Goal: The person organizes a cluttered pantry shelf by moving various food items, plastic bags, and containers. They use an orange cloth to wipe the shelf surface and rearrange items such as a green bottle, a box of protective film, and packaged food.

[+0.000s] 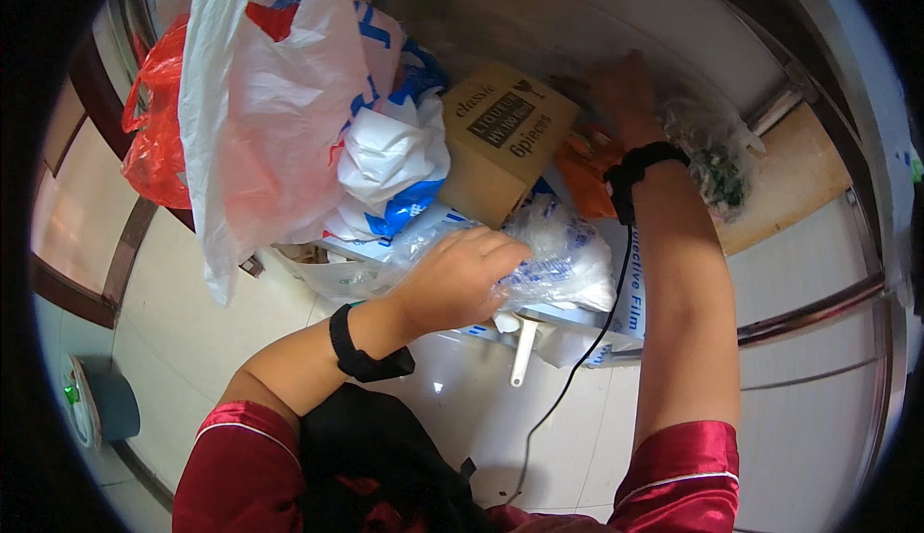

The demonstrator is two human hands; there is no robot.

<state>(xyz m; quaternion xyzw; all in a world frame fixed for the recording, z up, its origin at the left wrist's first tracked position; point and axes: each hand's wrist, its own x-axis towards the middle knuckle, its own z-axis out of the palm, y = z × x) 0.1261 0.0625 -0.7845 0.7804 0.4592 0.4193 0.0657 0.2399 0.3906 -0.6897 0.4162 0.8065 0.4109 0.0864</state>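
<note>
My left hand (465, 273) is closed on a clear plastic bag (567, 262) with blue print and white contents, at the front of a film-covered shelf (626, 313). Beyond it, a cardboard box (498, 139) bearing dark printing sits tilted. Farther back, my right hand (622, 89) reaches into the dim, hazy area behind the box; its fingers are blurred, and whatever they touch is hidden. Just below that wrist lies an orange packet (586, 172). To the right of the same wrist is a clear bag with green contents (718, 175).
Left of the box bulge a white-and-blue plastic bag (390, 157), a large whitish bag (281, 128) and a red bag (160, 128). A white handle (523, 352) juts from below the shelf. A black cable (552, 403) hangs from my right wristband. A grey bin (108, 399) stands far left.
</note>
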